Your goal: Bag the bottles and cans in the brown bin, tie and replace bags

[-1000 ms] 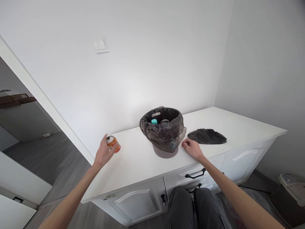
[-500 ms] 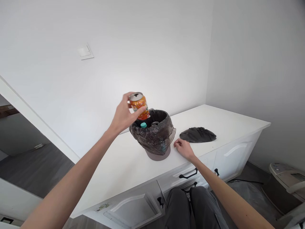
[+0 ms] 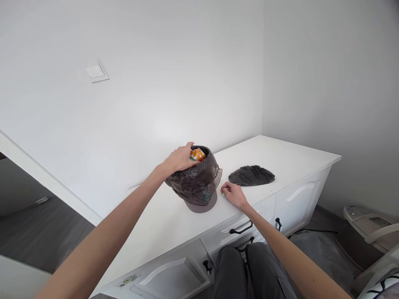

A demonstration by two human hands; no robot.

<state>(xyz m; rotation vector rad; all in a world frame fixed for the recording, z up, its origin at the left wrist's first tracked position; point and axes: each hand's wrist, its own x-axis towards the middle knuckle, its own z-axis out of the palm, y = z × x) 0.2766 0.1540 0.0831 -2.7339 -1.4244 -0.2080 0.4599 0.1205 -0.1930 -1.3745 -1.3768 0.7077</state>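
Observation:
An orange drink can [image 3: 198, 155] is down in the mouth of a small bin [image 3: 199, 182] lined with a dark, see-through plastic bag. Over the bin's left rim reaches my left hand [image 3: 181, 158], its thumb and fingers round the can, which now lies on its side or tilted. My right hand [image 3: 235, 195] rests on the white cabinet top to the right of the bin, fingers curled in, with nothing visible in them. Just behind it lies a flat, folded dark plastic bag [image 3: 252, 175]. The inside of the bin is mostly hidden.
The white cabinet [image 3: 299, 153] has drawers and doors with black handles below its top. White walls stand behind and to the right, with a light switch [image 3: 96, 71] at the upper left. A beige appliance [image 3: 368, 224] is at the lower right.
My left hand has lowered the can from above the rim into the bin's mouth, tipping it over. My right hand stays beside the bin. The whole view has shifted slightly.

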